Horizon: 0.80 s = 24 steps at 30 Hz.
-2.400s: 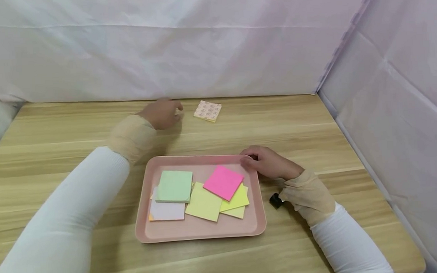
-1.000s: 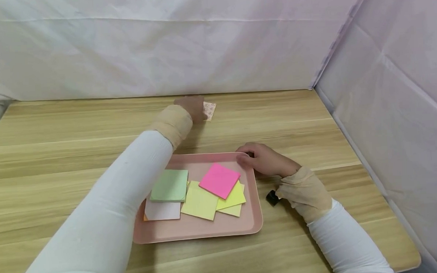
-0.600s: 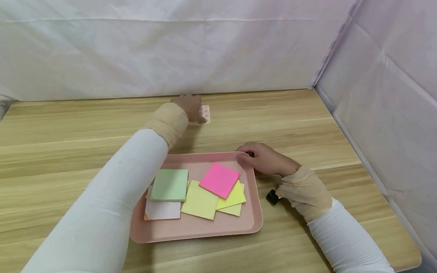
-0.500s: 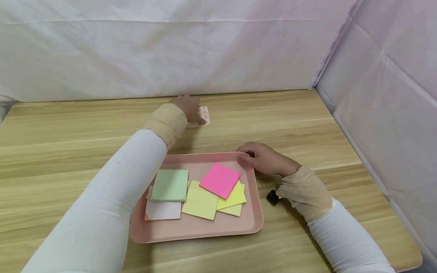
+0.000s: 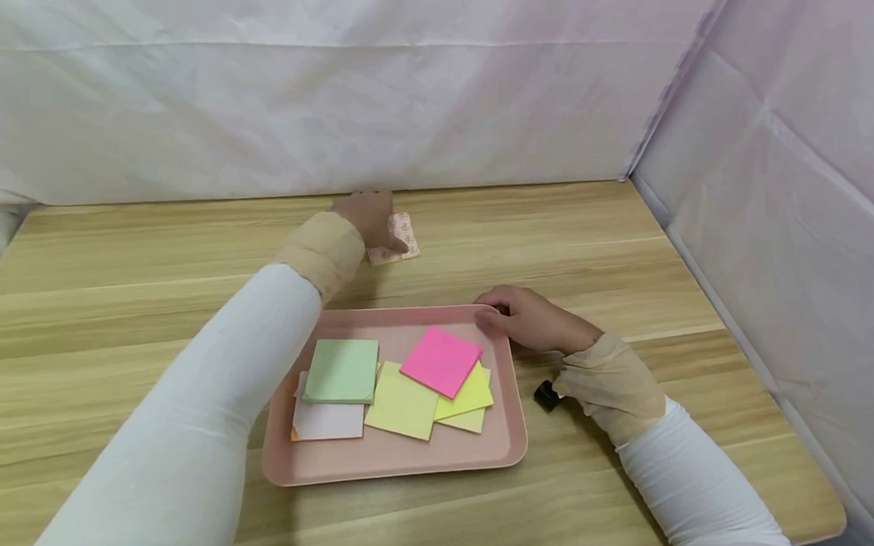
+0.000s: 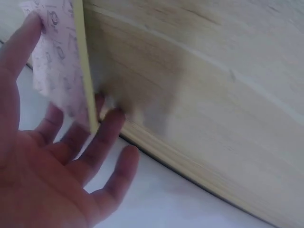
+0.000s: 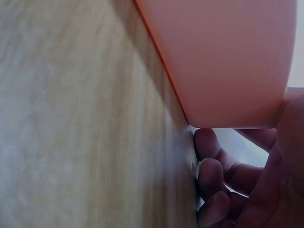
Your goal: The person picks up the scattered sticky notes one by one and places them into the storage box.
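At the back of the table my left hand (image 5: 367, 215) pinches a small sticky note pad (image 5: 405, 235) with a pink printed cover. In the left wrist view the thumb lies on the printed face of the pad (image 6: 59, 61), with fingertips behind its yellowish edge. My right hand (image 5: 533, 317) grips the far right corner of a pink tray (image 5: 396, 461), its thumb over the rim. In the right wrist view the fingers curl beside the wall of the tray (image 7: 223, 66). Inside the tray lie a green pad (image 5: 341, 371), a bright pink pad (image 5: 441, 361) and several yellow and white ones.
A small black object (image 5: 545, 396) sits under the right wrist, beside the tray. White cloth hangs along the table's back edge (image 5: 247, 117) and right side (image 5: 793, 201). My left forearm (image 5: 183, 422) crosses over the tray's left end.
My left hand has reached right to the printed pad, taken hold of it and drawn it slightly left and nearer, turning it. My right hand keeps its grip on the tray corner.
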Tool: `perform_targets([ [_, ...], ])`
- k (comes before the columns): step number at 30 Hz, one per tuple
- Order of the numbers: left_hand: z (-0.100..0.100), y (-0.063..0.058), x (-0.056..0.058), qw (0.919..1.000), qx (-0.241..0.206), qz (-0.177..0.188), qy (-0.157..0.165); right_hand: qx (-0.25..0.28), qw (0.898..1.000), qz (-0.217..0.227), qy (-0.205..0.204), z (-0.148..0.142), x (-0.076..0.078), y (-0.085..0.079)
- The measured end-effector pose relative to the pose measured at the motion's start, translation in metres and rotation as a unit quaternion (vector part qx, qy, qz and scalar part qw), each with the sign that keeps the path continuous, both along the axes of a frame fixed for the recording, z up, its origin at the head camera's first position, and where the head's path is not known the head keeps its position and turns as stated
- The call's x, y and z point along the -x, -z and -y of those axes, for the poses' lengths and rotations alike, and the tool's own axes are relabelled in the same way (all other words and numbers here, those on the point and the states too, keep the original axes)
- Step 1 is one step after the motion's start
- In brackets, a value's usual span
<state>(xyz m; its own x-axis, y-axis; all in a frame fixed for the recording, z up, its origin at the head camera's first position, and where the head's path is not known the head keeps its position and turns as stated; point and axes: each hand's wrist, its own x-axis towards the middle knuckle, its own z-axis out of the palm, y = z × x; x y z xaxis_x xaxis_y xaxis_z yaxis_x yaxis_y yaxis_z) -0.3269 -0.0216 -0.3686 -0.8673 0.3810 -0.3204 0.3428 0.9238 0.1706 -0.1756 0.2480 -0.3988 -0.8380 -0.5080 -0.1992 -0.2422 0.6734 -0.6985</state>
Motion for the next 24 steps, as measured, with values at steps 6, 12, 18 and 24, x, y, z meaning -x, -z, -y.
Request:
perform_targets([
  [6, 0.001, -0.002, -0.005, 0.9985, -0.043, -0.023, 0.027, 0.0, 1.0, -0.003, 0.001, -0.002, 0.0, 0.001],
  [12, 0.004, -0.014, -0.012, 0.9936, -0.099, -0.014, 0.052, -0.001, 1.0, -0.006, 0.0, -0.005, 0.003, 0.002],
  [18, 0.018, -0.03, -0.028, 0.9869, -0.148, -0.017, 0.061, -0.001, 1.0, -0.001, 0.002, -0.007, 0.005, 0.004],
  [24, 0.028, -0.042, -0.048, 0.9773, -0.203, -0.029, 0.055, 0.002, 1.0, -0.001, 0.0, -0.008, 0.004, 0.003],
])
